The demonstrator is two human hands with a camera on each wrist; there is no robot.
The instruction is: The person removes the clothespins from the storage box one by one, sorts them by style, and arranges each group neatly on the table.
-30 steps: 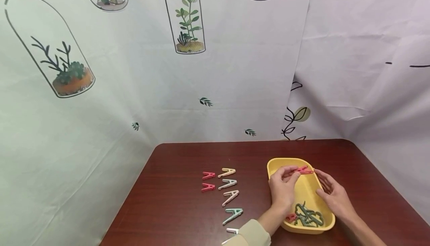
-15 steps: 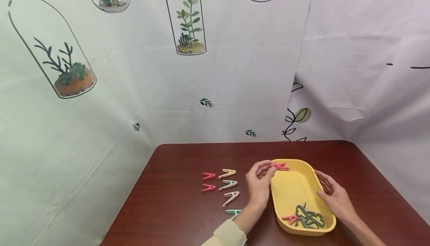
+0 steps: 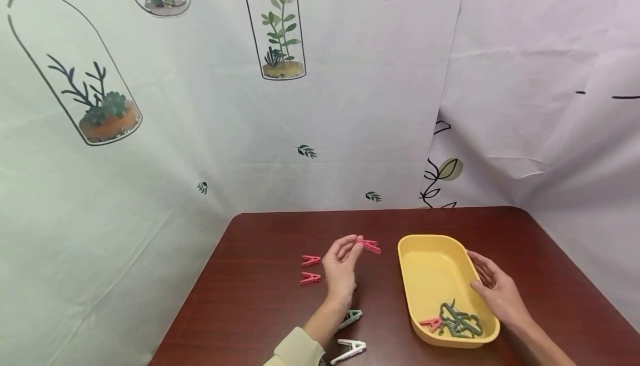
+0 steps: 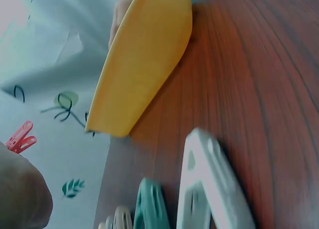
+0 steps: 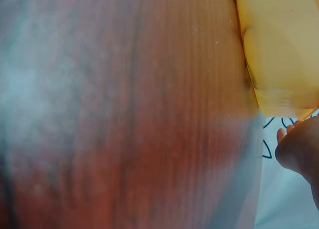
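Note:
My left hand (image 3: 341, 266) pinches a pink clothespin (image 3: 369, 245) between thumb and fingertips, raised over the table to the left of the yellow tray (image 3: 407, 291). In the left wrist view that clothespin (image 4: 21, 137) sticks out past the hand. My right hand (image 3: 500, 294) holds the tray's right side, thumb at the rim and fingers along the outer wall. Inside the tray, at its near end, lie another pink clothespin (image 3: 431, 323) and a clump of dark green clothespins (image 3: 460, 320). Two pink clothespins (image 3: 310, 277) rest on the table left of my left hand.
A column of other clothespins runs toward me, partly covered by my left hand and forearm; a green one (image 3: 351, 318) and a white one (image 3: 350, 349) show. The brown table (image 3: 260, 310) ends at a patterned cloth (image 3: 350, 133) behind.
My left hand has carried the pink clothespin leftward, from above the tray to over the table, now covering part of the clothespin column. The right hand has stayed on the tray.

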